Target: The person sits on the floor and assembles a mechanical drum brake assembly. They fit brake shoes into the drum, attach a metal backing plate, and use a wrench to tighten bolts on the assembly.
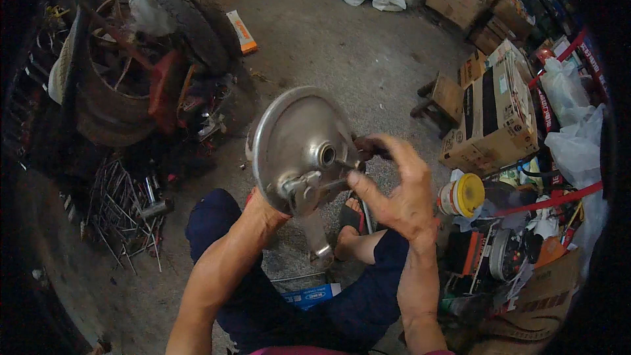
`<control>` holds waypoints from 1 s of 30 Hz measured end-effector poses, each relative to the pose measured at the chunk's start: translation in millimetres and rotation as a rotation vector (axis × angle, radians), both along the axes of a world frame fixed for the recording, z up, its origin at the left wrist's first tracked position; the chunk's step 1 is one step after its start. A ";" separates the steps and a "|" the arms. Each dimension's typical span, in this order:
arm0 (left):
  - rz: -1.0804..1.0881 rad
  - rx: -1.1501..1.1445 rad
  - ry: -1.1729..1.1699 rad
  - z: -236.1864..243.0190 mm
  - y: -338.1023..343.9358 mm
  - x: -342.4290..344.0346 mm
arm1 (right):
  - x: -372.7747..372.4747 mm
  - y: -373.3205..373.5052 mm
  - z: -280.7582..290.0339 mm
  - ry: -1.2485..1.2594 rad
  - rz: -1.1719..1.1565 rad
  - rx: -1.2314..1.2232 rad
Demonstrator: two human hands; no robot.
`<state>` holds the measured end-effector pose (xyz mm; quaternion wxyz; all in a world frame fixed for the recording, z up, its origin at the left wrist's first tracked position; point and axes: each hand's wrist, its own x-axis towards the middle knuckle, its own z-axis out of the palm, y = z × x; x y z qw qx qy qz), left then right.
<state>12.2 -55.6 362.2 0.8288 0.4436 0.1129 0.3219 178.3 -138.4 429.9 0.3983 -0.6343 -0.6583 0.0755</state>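
Note:
A round grey metal drum brake plate [296, 128] is held up in front of me, tilted, with a raised centre hole [325, 154]. A brake lever [313, 227] hangs down from its lower part. My left hand [267, 212] supports the plate from below and behind; most of its fingers are hidden by the plate. At the right edge, my right hand [402, 200] is curled, its thumb on the front near a small rod and its darkened fingertips reaching partly behind the rim.
Old tyres and a wheel [118, 79] stand at the left, above a pile of thin metal rods [121, 207] on the floor. At the right are a large cardboard box [496, 115], a small wooden stool [439, 102] and a yellow-lidded tub [469, 195]. A blue box [309, 296] lies between my legs.

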 end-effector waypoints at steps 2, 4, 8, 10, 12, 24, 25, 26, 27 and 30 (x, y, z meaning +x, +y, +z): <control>0.009 0.055 0.049 -4.5 -1.5 -3.2 | 2.5 1.2 -7.3 -0.142 0.114 0.025; 0.012 0.138 0.113 -9.2 -2.3 -6.5 | 1.6 0.4 -8.4 -0.115 0.100 0.010; 0.003 0.286 0.227 -15.0 -2.4 -13.8 | 3.5 0.5 -7.2 0.008 0.135 -0.059; -0.003 0.333 0.261 -18.6 -2.5 -13.3 | 3.9 0.2 -7.8 0.080 0.135 -0.083; -0.001 0.387 0.296 -22.4 -2.3 -14.1 | 2.3 -0.6 -8.0 0.155 0.113 -0.117; -0.016 -0.882 -0.071 -40.1 8.3 -7.8 | -5.5 -2.4 -31.0 0.550 0.000 -0.312; -0.038 -0.889 -0.108 -44.8 10.6 -7.1 | -6.5 -1.7 -38.2 0.557 -0.027 -0.299; -0.062 -0.898 -0.144 -46.5 11.6 -6.4 | -8.1 -1.1 -41.9 0.563 -0.057 -0.288; -0.039 -0.892 -0.128 -47.5 11.8 -6.4 | -9.2 -1.5 -41.2 0.578 -0.028 -0.309; -0.061 -0.848 -0.174 -36.7 10.7 -4.7 | -14.3 -0.5 -34.6 0.680 0.032 -0.334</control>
